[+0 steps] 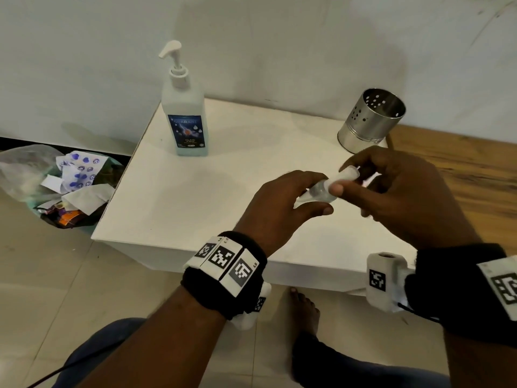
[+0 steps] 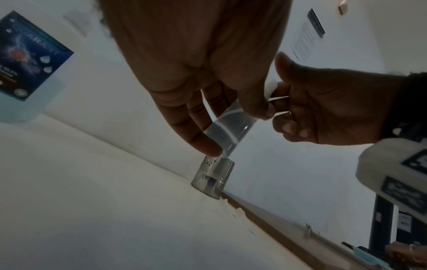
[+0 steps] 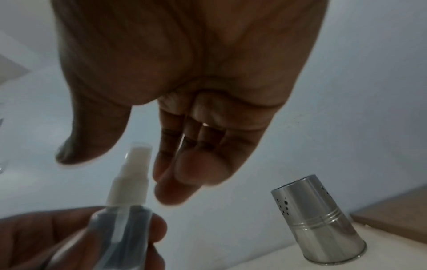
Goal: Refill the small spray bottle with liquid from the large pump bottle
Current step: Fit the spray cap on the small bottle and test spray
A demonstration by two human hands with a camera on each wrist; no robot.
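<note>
Small spray bottle point(image 1: 321, 190): clear plastic body, white spray head point(image 3: 130, 175) under a translucent cap, held tilted above the white table point(image 1: 195, 191), head end toward the steel holder side (liquid level not readable). Large pump bottle point(image 1: 183, 113): pale translucent, white pump on top with nozzle pointing left, dark blue label, upright near the table's back left corner, well apart from the small one.
</note>
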